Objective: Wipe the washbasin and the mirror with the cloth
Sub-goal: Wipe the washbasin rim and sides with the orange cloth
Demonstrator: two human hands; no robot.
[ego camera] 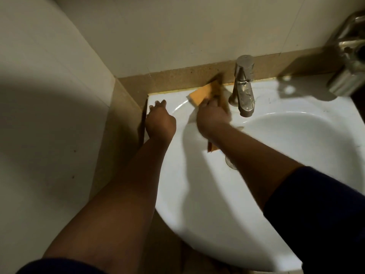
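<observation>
A white washbasin (201,194) fills the centre and right of the view. My right hand (212,117) presses an orange cloth (199,94) onto the basin's back ledge, just left of the tap; the cloth is blurred and a strip of it hangs below my wrist. Spread fingers of my left hand (159,120) rest flat on the basin's back-left corner and hold nothing. The mirror is out of view.
A dull metal tap (243,86) stands on the ledge right of the cloth. A brown stone upstand (177,78) runs behind the basin under pale wall tiles. A metal fixture (349,56) juts in at the upper right. The drain (230,162) shows beside my right forearm.
</observation>
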